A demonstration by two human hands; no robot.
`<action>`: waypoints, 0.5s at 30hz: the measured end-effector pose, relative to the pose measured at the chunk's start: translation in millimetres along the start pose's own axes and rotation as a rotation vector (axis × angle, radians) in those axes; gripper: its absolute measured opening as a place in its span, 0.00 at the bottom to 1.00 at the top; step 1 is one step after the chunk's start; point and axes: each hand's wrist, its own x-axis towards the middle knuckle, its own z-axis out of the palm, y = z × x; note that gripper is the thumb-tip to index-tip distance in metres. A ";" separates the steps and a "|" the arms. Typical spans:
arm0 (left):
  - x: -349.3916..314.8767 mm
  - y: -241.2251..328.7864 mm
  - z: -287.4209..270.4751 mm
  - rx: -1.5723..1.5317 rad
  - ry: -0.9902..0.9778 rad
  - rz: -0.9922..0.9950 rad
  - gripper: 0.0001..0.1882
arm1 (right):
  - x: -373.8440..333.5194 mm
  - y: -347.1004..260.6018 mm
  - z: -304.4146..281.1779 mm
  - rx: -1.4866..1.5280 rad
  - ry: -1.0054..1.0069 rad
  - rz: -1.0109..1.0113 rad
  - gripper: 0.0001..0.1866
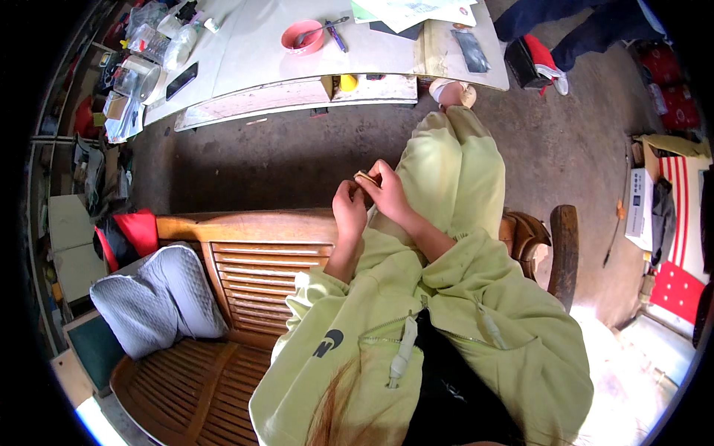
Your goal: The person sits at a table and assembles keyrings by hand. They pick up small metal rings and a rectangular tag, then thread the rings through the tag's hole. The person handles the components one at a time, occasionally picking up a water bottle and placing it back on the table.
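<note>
My left hand (349, 210) and my right hand (388, 195) meet in front of my lap, fingers closed and pinched together. Between the fingertips is a small yellowish-brown piece (364, 176), its upper edge showing above the right fingers. It is too small and too covered to tell its kind. Both hands seem to grip it, the right one at its upper side and the left one just below. My legs in pale green trousers (435, 167) stretch forward beside the hands, feet near the table.
A wooden slatted bench (271, 279) is under me, with a grey cushion (160, 301) at the left. Ahead stands a white table (245, 44) bearing a pink bowl (303, 46) with a spoon, a phone (182, 80), a pen (336, 37), papers and jars. Another person's legs (587, 33) are at the far right.
</note>
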 end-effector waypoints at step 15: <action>0.5 -1.9 0.9 0.060 0.032 0.075 0.02 | 2.0 -9.0 -2.3 -0.039 -0.026 0.038 0.16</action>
